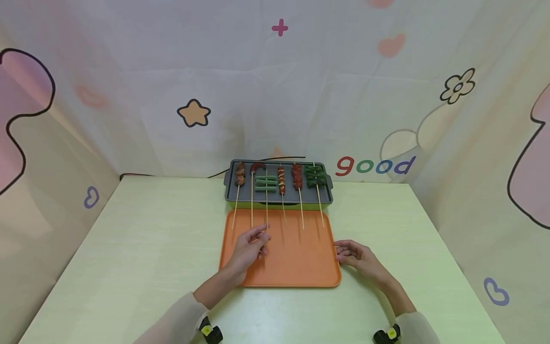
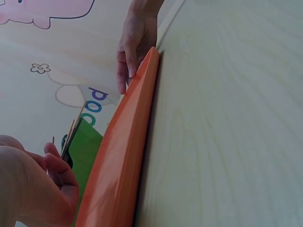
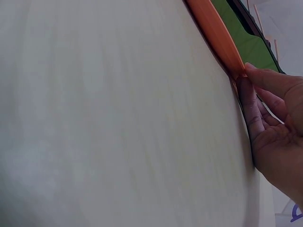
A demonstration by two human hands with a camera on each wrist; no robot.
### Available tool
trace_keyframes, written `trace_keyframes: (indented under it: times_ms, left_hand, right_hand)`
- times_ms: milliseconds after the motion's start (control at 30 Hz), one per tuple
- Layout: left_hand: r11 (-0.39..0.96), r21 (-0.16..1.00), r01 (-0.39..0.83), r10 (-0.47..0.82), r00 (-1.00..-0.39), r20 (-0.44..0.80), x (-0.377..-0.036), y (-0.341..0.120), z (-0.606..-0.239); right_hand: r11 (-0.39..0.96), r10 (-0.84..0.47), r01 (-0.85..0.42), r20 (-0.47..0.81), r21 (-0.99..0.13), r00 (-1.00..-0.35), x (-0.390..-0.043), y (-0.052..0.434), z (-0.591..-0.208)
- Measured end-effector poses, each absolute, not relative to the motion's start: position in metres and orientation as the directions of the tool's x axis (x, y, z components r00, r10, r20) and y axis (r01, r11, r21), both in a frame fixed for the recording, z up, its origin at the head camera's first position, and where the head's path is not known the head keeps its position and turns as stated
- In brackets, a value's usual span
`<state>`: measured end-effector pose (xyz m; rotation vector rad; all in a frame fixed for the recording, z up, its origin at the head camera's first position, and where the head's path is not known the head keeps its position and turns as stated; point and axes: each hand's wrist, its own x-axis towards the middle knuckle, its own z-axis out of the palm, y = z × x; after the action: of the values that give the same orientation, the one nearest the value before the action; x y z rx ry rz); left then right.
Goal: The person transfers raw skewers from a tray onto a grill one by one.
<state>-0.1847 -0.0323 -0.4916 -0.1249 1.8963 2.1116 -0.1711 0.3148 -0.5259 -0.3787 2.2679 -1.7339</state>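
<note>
Smooth pale table point(image 1: 142, 248), flat orange tray point(image 1: 296, 267), perhaps plastic.

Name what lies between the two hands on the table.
In the head view, the bare surface of the orange tray lies between the left hand and the right hand; nothing rests on that stretch.

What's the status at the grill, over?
Left hand pinching a skewer stick over the tray. Right hand open, steadying the tray's edge. Six skewers on the grill. Nothing in the way.
</note>
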Motion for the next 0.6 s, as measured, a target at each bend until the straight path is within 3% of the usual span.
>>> trace_keyframes:
  times_ms: [600]
  left_hand:
    - [-0.093,0.958,-0.270,0.155,-0.955,-0.254,-0.1880,-0.0311,-0.4909]
  right_hand:
    - [0.252,-0.361,-0.050,-0.046,-0.966,-0.931,-0.1711,0.3143,-0.5272]
